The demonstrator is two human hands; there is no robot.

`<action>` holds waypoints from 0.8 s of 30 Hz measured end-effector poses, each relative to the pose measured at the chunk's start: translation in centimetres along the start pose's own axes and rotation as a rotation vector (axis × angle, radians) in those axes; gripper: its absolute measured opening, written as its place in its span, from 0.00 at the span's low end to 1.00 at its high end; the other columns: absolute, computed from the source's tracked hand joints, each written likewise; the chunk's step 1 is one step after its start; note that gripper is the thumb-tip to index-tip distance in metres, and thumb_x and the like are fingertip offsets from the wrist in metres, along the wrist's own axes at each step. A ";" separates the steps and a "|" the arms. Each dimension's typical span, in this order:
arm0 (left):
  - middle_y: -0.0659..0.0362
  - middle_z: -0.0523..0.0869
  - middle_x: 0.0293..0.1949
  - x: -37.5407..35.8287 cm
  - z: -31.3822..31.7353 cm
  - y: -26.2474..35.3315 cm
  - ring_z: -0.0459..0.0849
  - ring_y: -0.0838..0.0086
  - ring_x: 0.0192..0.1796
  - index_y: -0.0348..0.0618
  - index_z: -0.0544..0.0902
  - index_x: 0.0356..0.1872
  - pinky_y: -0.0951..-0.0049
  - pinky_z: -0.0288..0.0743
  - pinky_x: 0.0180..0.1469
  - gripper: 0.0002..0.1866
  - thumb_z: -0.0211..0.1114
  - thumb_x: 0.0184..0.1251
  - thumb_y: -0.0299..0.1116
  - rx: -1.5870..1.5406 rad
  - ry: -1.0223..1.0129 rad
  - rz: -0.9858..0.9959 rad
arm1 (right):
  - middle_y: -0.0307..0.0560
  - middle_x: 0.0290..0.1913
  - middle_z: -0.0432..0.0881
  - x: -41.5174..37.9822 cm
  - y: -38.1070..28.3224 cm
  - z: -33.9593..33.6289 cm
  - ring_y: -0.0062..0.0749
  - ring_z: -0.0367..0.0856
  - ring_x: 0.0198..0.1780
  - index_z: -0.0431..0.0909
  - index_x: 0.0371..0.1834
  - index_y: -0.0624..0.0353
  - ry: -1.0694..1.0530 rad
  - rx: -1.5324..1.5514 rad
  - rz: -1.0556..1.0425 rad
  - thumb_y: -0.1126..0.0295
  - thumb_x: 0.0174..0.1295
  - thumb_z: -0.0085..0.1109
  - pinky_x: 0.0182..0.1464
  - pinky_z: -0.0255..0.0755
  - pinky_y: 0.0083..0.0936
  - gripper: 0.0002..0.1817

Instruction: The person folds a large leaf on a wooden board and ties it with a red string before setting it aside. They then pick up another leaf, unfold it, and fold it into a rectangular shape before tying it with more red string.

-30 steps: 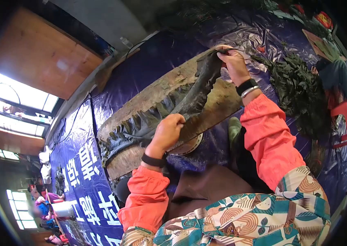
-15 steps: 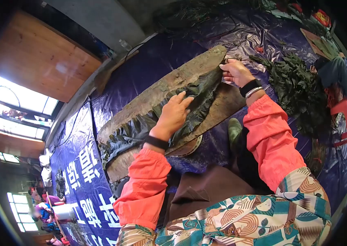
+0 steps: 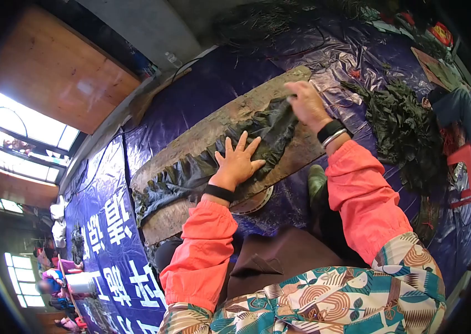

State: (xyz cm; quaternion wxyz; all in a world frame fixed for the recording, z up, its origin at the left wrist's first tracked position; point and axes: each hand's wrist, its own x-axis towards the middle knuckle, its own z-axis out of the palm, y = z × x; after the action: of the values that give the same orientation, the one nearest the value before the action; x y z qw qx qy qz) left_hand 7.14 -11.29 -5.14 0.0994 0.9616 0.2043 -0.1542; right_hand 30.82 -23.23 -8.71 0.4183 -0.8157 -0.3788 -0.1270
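Observation:
A long dark, pleated piece of wet material [image 3: 191,173] lies along a worn wooden board [image 3: 191,146]. My left hand [image 3: 237,163] rests flat on the material near its middle, fingers spread. At the far right end of the material is my right hand [image 3: 309,104], its fingers bent together at the edge; whether they pinch that edge is hard to see. The board lies at a slant in front of my knees, and part of a round rim [image 3: 255,201] shows beneath it.
Purple sheeting with white characters [image 3: 114,222] covers the floor. A heap of dark leafy material [image 3: 405,125] lies at the right, near a red stool [image 3: 466,175] and a person's leg [image 3: 460,114]. Other people [image 3: 57,281] are at the lower left.
My left hand has flattened onto the material with its fingers spread wider. My right hand has moved slightly left and down, and the material's right end has shifted left with it.

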 end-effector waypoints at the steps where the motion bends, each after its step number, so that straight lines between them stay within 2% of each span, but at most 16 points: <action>1: 0.61 0.48 0.78 -0.2 0.1 0.0 0.43 0.42 0.77 0.71 0.58 0.74 0.25 0.42 0.68 0.37 0.58 0.64 0.59 0.003 0.000 -0.005 | 0.57 0.49 0.79 -0.5 0.0 1.2 0.53 0.77 0.50 0.78 0.53 0.57 -0.109 0.041 -0.109 0.70 0.55 0.62 0.53 0.73 0.42 0.20; 5: 0.59 0.50 0.78 -1.4 0.2 0.2 0.45 0.42 0.76 0.72 0.60 0.73 0.25 0.42 0.67 0.36 0.59 0.64 0.58 0.018 0.026 0.011 | 0.56 0.45 0.80 -1.5 -1.7 2.9 0.54 0.78 0.48 0.82 0.46 0.57 -0.103 -0.129 -0.133 0.72 0.54 0.59 0.52 0.74 0.42 0.15; 7: 0.59 0.50 0.78 -1.8 -0.2 0.3 0.46 0.42 0.76 0.72 0.60 0.73 0.24 0.42 0.67 0.36 0.61 0.63 0.57 0.018 -0.009 -0.021 | 0.55 0.40 0.82 -0.7 -2.3 2.5 0.54 0.79 0.46 0.84 0.36 0.58 -0.274 -0.337 -0.049 0.73 0.52 0.57 0.49 0.76 0.42 0.10; 8: 0.59 0.50 0.77 -1.9 -0.6 0.3 0.46 0.42 0.76 0.71 0.60 0.73 0.25 0.42 0.68 0.37 0.62 0.62 0.57 0.026 -0.025 -0.037 | 0.53 0.36 0.83 -0.2 -2.7 2.4 0.52 0.80 0.45 0.84 0.30 0.58 -0.153 -0.262 -0.070 0.74 0.50 0.56 0.46 0.76 0.41 0.07; 9: 0.59 0.50 0.77 -2.0 -0.9 0.4 0.46 0.42 0.76 0.71 0.60 0.73 0.25 0.42 0.68 0.37 0.62 0.62 0.57 0.031 -0.032 -0.036 | 0.53 0.36 0.83 -0.1 -2.8 2.1 0.52 0.80 0.45 0.84 0.30 0.58 -0.154 -0.258 -0.062 0.74 0.50 0.56 0.46 0.76 0.41 0.07; 12: 0.59 0.50 0.78 -1.7 -2.1 0.1 0.45 0.41 0.76 0.68 0.59 0.74 0.25 0.40 0.68 0.39 0.63 0.62 0.57 0.062 -0.082 -0.100 | 0.53 0.36 0.83 0.8 -2.3 1.2 0.51 0.80 0.44 0.83 0.29 0.59 0.052 -0.349 0.015 0.73 0.50 0.56 0.45 0.76 0.41 0.06; 13: 0.60 0.50 0.78 -1.3 -2.3 -0.1 0.45 0.41 0.76 0.68 0.58 0.74 0.25 0.40 0.68 0.41 0.64 0.60 0.58 0.026 -0.094 -0.154 | 0.53 0.36 0.83 0.6 -2.1 1.0 0.51 0.80 0.44 0.83 0.29 0.59 0.050 -0.351 0.020 0.73 0.50 0.56 0.45 0.76 0.41 0.06; 16: 0.60 0.50 0.78 -0.7 -2.2 -1.0 0.45 0.41 0.76 0.69 0.58 0.74 0.26 0.40 0.68 0.43 0.65 0.58 0.59 -0.034 -0.114 -0.140 | 0.53 0.38 0.83 0.8 -1.3 0.1 0.52 0.81 0.45 0.83 0.30 0.59 -0.137 -0.427 0.192 0.73 0.52 0.56 0.46 0.75 0.43 0.06; 17: 0.60 0.50 0.78 -0.8 -2.0 -1.1 0.45 0.41 0.76 0.69 0.58 0.74 0.26 0.40 0.68 0.43 0.65 0.58 0.59 -0.042 -0.098 -0.137 | 0.53 0.38 0.83 0.8 -0.9 0.1 0.52 0.81 0.45 0.83 0.30 0.59 -0.136 -0.430 0.193 0.73 0.52 0.56 0.46 0.75 0.43 0.06; 19: 0.59 0.50 0.78 -0.9 -1.5 -1.4 0.45 0.41 0.76 0.69 0.58 0.74 0.26 0.40 0.68 0.43 0.66 0.57 0.59 -0.054 -0.081 -0.135 | 0.53 0.41 0.82 0.9 -0.1 0.2 0.52 0.80 0.46 0.82 0.39 0.57 -0.011 -0.395 0.086 0.73 0.54 0.57 0.46 0.75 0.43 0.10; 20: 0.59 0.51 0.78 -1.1 -1.3 -1.5 0.46 0.41 0.76 0.68 0.58 0.74 0.25 0.40 0.68 0.43 0.66 0.57 0.59 -0.046 -0.051 -0.130 | 0.53 0.41 0.82 0.9 -0.6 0.2 0.52 0.80 0.46 0.82 0.39 0.57 -0.013 -0.397 0.084 0.73 0.54 0.57 0.46 0.75 0.43 0.10; 22: 0.59 0.51 0.77 -1.1 -0.8 -1.7 0.46 0.42 0.76 0.68 0.59 0.74 0.25 0.41 0.68 0.43 0.66 0.57 0.59 -0.039 -0.020 -0.127 | 0.50 0.42 0.81 0.4 -2.3 1.1 0.50 0.78 0.48 0.80 0.45 0.54 0.138 -0.089 -0.384 0.73 0.54 0.58 0.50 0.73 0.41 0.13; 24: 0.59 0.52 0.77 -1.0 -0.7 -1.5 0.47 0.43 0.76 0.67 0.59 0.74 0.25 0.42 0.67 0.42 0.65 0.58 0.58 -0.023 -0.004 -0.108 | 0.50 0.42 0.80 -0.7 -4.3 2.7 0.49 0.77 0.49 0.80 0.46 0.52 0.095 -0.093 -0.356 0.72 0.54 0.59 0.51 0.72 0.41 0.14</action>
State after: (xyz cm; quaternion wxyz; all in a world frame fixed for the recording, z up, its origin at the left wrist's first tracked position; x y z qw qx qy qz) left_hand 5.81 -10.15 -4.28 0.1024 0.9476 0.2575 -0.1589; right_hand 26.90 -19.90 -8.26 0.3686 -0.7473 -0.4908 -0.2546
